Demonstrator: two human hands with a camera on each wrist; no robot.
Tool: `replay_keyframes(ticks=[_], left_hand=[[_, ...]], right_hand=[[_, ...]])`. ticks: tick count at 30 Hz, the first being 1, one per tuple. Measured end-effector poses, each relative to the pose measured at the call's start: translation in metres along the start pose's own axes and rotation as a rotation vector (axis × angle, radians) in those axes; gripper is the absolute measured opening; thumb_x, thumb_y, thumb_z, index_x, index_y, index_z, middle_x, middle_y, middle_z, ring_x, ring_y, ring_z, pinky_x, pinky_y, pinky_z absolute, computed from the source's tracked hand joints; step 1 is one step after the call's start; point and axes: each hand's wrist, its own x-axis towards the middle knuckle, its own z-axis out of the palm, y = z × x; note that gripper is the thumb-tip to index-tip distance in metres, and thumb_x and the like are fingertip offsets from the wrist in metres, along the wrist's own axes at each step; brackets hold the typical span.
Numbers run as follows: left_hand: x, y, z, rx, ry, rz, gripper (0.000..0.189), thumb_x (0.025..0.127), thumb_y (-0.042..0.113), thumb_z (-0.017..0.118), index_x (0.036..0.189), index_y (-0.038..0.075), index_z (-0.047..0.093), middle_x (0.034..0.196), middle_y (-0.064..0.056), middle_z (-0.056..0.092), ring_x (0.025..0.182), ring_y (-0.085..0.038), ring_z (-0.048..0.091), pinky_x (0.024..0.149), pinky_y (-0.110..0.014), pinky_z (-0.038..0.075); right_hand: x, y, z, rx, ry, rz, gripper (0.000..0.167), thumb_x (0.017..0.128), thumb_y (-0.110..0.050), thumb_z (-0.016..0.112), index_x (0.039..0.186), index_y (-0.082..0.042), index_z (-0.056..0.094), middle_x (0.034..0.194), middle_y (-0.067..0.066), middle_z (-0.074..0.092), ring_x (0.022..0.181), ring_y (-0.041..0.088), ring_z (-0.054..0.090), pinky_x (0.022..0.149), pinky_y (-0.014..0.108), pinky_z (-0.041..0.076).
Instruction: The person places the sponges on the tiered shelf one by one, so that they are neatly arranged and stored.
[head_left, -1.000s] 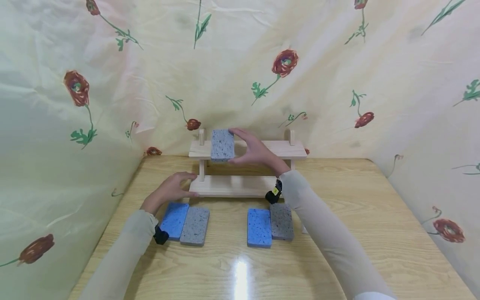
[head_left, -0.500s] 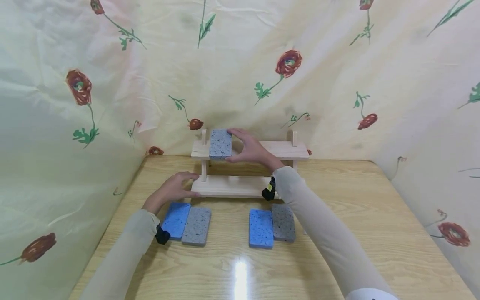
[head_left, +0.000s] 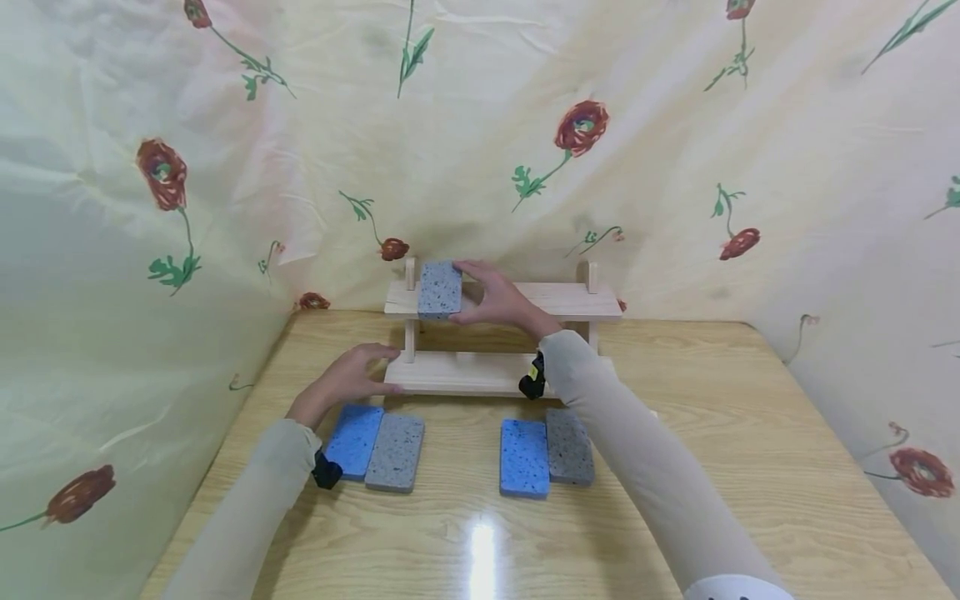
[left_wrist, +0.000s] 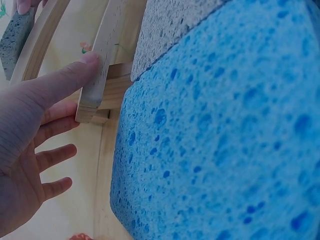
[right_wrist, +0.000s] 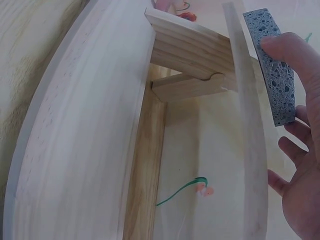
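Observation:
My right hand (head_left: 493, 297) pinches a light grey speckled sponge (head_left: 440, 290) by its top and bottom edges. The sponge stands upright at the left end of the upper board of a two-tier wooden shelf (head_left: 540, 297). In the right wrist view the thumb presses the face of this grey sponge (right_wrist: 272, 65), close by the upper board. My left hand (head_left: 347, 377) grips the left end of the lower board (head_left: 468, 371). The left wrist view has its thumb and index finger about that board end (left_wrist: 95, 85), other fingers spread.
On the table (head_left: 450, 533) before the shelf, a blue sponge (head_left: 355, 442) and a grey sponge (head_left: 395, 452) lie side by side at left. Another blue sponge (head_left: 524, 458) and a dark grey sponge (head_left: 569, 446) lie at right, near my right sleeve (head_left: 637, 442). A flowered cloth (head_left: 480, 167) hangs behind.
My right hand has shifted the light grey sponge slightly left along the upper board, towards its left upright. The left hand keeps its hold on the lower board.

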Motion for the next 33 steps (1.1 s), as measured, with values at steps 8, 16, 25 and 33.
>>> replay_keyframes(ticks=[8,16,25,33], left_hand=[[-0.0002,0.0010,-0.0002,0.014,-0.003,-0.008,0.079,0.084,0.042,0.083,0.148,0.006,0.053,0.154,-0.015,0.052,0.147,-0.039,0.042,0.122,-0.058,0.033],[0.0013,-0.0028,0.0017,0.034,-0.004,0.000,0.080,0.085,0.044,0.082,0.148,0.006,0.053,0.154,-0.016,0.051,0.146,-0.039,0.043,0.121,-0.058,0.034],[0.0007,-0.0026,0.0015,0.035,0.001,0.001,0.079,0.085,0.044,0.082,0.148,0.007,0.053,0.154,-0.015,0.052,0.145,-0.038,0.043,0.121,-0.057,0.034],[0.0008,-0.0014,0.0016,0.036,-0.003,-0.008,0.078,0.085,0.044,0.082,0.148,0.007,0.053,0.154,-0.015,0.051,0.145,-0.039,0.043,0.121,-0.057,0.034]], right_hand=[[0.0000,-0.0003,0.0023,0.005,-0.017,0.032,0.103,0.076,-0.032,0.090,0.160,-0.017,0.033,0.165,0.006,0.034,0.151,0.027,0.033,0.125,0.051,0.028],[0.0021,0.0026,0.0047,-0.029,-0.030,0.036,0.105,0.076,-0.037,0.089,0.161,-0.017,0.031,0.167,0.005,0.032,0.153,0.027,0.031,0.127,0.050,0.025],[0.0027,0.0062,0.0056,-0.074,-0.049,0.039,0.096,0.082,-0.041,0.080,0.161,-0.021,0.031,0.168,0.003,0.030,0.155,0.026,0.027,0.127,0.055,0.020],[0.0017,0.0056,0.0061,-0.129,-0.059,0.062,0.096,0.083,-0.050,0.077,0.162,-0.023,0.029,0.168,0.002,0.029,0.155,0.025,0.025,0.125,0.056,0.018]])
